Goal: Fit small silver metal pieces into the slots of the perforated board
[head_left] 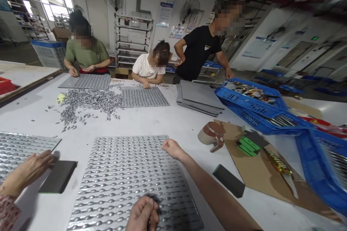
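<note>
Board (127, 173) with silver rows, near on worktop (151, 122); right hand (171, 148) clenched at far right corner; left hand (143, 212) curled over near part, cannot tell whether grasping anything.

The left hand (143, 213) is cut off below.

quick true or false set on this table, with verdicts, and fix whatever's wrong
1. The right hand is at the far right corner of the nearest board. True.
2. The mug stands to the left of that board. False: the mug stands to its right.
3. Loose silver pieces lie in a pile beyond that board. True.
4. The crates at the right are red. False: the crates are blue.
5. The left hand is inside a crate. False: the left hand is at the near part of the board.
6. A patterned sleeve shows at the lower left. True.
</note>
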`<control>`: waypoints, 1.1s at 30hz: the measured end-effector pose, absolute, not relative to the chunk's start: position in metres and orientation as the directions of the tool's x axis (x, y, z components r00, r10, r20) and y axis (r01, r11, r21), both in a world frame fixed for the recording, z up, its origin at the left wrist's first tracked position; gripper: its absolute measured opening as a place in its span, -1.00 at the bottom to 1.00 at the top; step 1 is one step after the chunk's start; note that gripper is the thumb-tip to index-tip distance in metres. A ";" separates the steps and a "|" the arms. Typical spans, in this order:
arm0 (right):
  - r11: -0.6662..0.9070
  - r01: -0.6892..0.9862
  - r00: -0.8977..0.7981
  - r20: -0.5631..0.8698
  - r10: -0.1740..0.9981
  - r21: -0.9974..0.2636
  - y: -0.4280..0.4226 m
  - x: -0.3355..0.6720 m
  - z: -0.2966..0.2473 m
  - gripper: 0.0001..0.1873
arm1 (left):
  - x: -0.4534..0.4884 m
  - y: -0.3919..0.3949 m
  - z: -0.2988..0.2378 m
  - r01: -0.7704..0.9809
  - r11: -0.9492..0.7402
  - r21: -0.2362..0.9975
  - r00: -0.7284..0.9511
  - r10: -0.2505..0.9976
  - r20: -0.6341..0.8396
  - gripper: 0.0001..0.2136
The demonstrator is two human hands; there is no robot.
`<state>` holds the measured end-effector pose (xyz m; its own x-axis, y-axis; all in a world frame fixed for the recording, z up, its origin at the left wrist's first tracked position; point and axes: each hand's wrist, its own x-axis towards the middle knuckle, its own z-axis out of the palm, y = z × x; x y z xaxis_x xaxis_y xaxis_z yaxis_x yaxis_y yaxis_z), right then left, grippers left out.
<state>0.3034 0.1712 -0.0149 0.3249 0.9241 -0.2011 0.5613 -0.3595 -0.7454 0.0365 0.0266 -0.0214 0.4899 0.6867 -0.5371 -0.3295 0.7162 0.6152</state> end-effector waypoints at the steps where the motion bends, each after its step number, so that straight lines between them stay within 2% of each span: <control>1: -0.347 0.538 0.310 -0.203 0.929 -0.768 0.168 0.301 -0.009 -0.81 | 0.036 0.027 -0.020 -0.332 0.717 0.613 0.488 0.687 -0.539 -0.40; 5: -0.266 0.424 0.196 -0.199 0.960 -0.866 0.136 0.276 0.021 -0.82 | 0.031 0.032 -0.008 -0.347 0.691 0.635 0.457 0.715 -0.528 -0.43; 8: -0.201 0.260 0.019 -0.203 0.979 -0.945 0.095 0.243 0.046 -0.76 | 0.025 0.036 0.009 -0.366 0.596 0.714 0.400 0.794 -0.458 -0.46; 10: -0.186 0.157 -0.100 -0.203 0.974 -0.970 0.069 0.222 0.059 -0.75 | 0.021 0.037 0.020 -0.359 0.538 0.763 0.354 0.835 -0.422 -0.48; 12: -0.181 0.137 -0.162 -0.203 0.966 -0.974 0.049 0.206 0.068 -0.80 | 0.017 0.036 0.028 -0.341 0.507 0.791 0.322 0.854 -0.409 -0.48; 19: -0.123 0.191 -0.171 -0.156 0.973 -0.974 0.029 0.186 0.069 -0.89 | 0.012 0.028 0.035 -0.233 0.469 0.852 0.308 0.867 -0.392 -0.48; 33: -0.095 0.230 -0.109 -0.123 0.986 -0.968 0.019 0.179 0.062 -0.90 | 0.011 0.025 0.031 -0.284 0.500 0.818 0.340 0.850 -0.402 -0.63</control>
